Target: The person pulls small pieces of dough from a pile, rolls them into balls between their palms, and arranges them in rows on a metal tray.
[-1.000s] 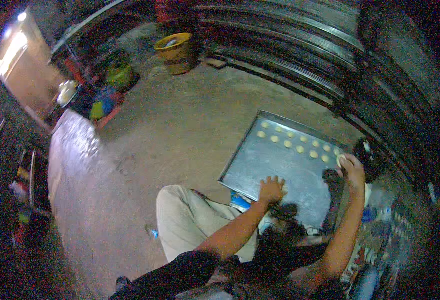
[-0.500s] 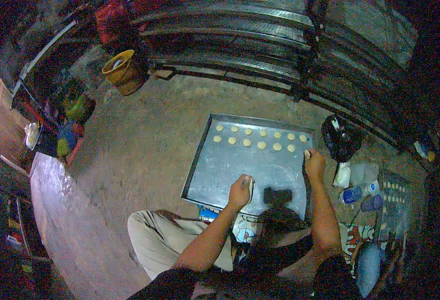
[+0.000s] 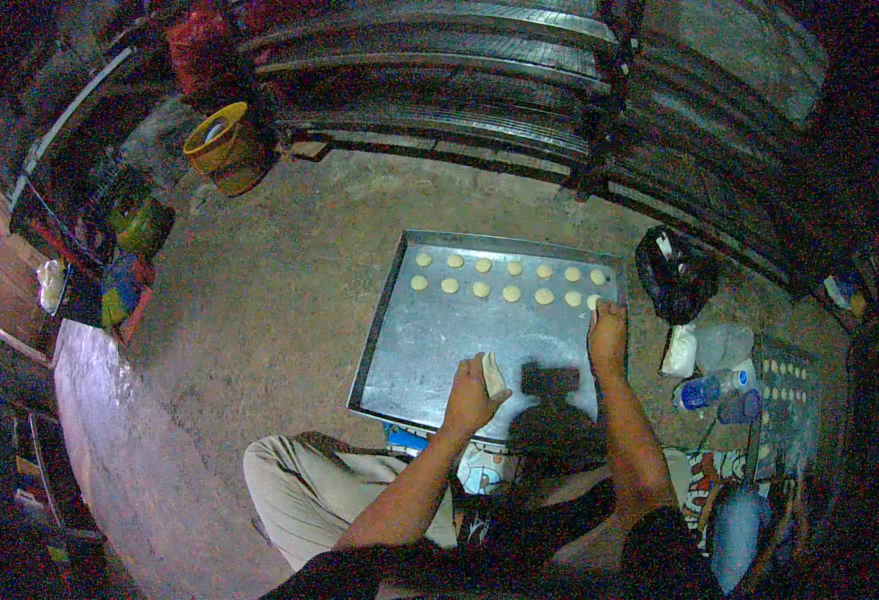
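A wide metal baking tray (image 3: 430, 350) lies before me, its surface dusted pale. Two rows of small, flat dough rounds (image 3: 512, 293) run along its far part. Over the tray's near middle, my left hand (image 3: 471, 397) is closed around a longer lump of pale dough (image 3: 494, 374). At the right end of the nearer row, my right hand (image 3: 609, 335) has its fingers pinched on a small dough piece (image 3: 594, 302), at or just above the tray. Whether it touches the metal I cannot tell.
A black plastic bag (image 3: 676, 275) sits right of the tray, with a white packet (image 3: 680, 351) and a blue-labelled bottle (image 3: 699, 392) nearer me. Another tray with dough rounds (image 3: 786, 410) is farther right. Shelving (image 3: 440, 110) and a yellow bucket (image 3: 225, 150) stand beyond.
My right hand has brought a dough piece to the end of the nearer row. The dough in my left hand shows more. The whole view has shifted slightly.
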### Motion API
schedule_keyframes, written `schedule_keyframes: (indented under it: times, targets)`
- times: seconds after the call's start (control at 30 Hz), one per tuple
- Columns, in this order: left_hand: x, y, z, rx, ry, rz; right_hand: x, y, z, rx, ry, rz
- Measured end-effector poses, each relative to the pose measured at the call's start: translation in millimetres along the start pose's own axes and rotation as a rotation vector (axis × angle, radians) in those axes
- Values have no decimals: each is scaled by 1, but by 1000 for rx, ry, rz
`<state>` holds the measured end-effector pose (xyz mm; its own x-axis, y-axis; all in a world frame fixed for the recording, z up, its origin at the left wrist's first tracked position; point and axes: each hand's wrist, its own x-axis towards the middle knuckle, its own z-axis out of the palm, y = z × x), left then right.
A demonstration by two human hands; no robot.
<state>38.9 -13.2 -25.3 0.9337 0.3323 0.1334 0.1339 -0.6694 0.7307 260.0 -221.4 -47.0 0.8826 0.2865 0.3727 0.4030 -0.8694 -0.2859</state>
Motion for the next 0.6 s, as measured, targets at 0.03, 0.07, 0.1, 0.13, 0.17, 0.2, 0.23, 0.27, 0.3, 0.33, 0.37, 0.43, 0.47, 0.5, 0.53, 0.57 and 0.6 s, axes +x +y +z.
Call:
schedule_keyframes:
  times: [0.03,0.07,0.1,0.13,0.17,0.2,0.23,0.27,0.3,0.33,0.37,0.43,0.47,0.5,0.53,0.57,0.6]
  targets:
    - [-1,-2,1,77,-35,-3,0,-1,-1,43,27,-7]
    - [-1,-2,3,69,-32,-11,1,-2,-2,44,8,25]
    - [-1,-1,5,60,-30,-14,2,0,0,45,-8,59]
    - [-2,-1,6,52,-28,-17,2,0,1,47,-24,93]
    - [-2,-2,6,49,-28,-12,2,5,7,-50,13,45]
    - [0,0,9,42,-37,4,-1,23,19,-156,55,10]
    - [0,0,8,41,-36,7,-1,23,21,-252,90,-39]
    - [3,0,8,-26,-61,-38,-1,25,22,-184,53,20]
    - [5,-3,4,-88,-75,-97,0,12,15,-107,8,67]
    - [5,-6,3,-152,-91,-151,0,2,7,-33,-35,116]
    - [5,-10,5,-225,-35,-246,1,-6,2,-59,-49,85]
    - [11,-4,2,-508,-39,-330,3,-7,-8,-125,-68,44]
    - [12,-1,0,-650,-42,-371,3,-9,-12,-112,-40,5]
    - [15,-14,11,-1052,-113,-413,5,-13,-16,-97,-9,-38]
    - [17,-16,12,-1274,-161,-456,9,-21,-23,-81,19,-81]
    - [19,-19,12,-1496,-211,-497,16,-27,-32,64,-219,-17]
    - [21,-20,9,-1718,-255,-535,20,-40,-44,250,-412,-63]
